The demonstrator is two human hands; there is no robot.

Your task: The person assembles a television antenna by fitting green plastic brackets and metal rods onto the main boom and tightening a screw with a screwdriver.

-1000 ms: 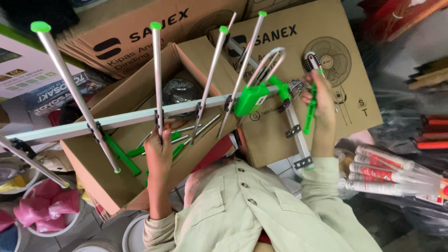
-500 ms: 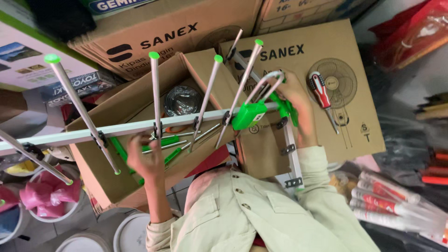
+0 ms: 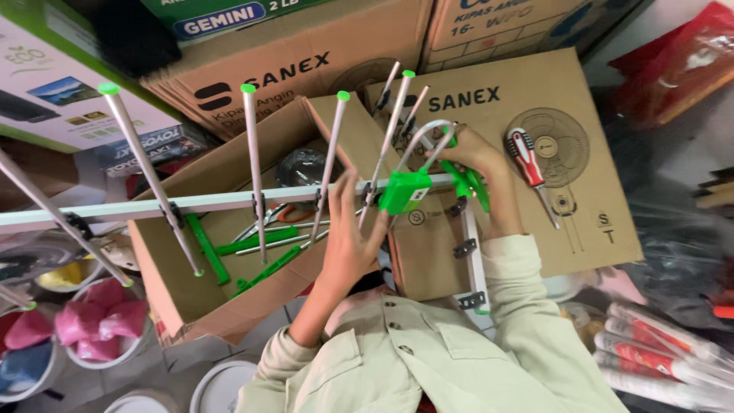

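Head view: my left hand (image 3: 348,241) grasps the antenna (image 3: 252,200) by its long pale boom, just left of the green junction box (image 3: 405,191), above the open cardboard box (image 3: 222,294). My right hand (image 3: 474,157) grips the green bracket beside the junction box. A red-handled screwdriver (image 3: 529,164) lies on the closed carton (image 3: 581,229) to the right.

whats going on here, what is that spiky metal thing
A person in a pale jacket is working on a TV antenna, a long boom with green-tipped rods. The left hand is against the boom beside the green plastic junction box, and the right hand grips the green fittings and wire loop at that end. A red-handled screwdriver lies on a closed cardboard box. More green parts sit in the open box underneath.
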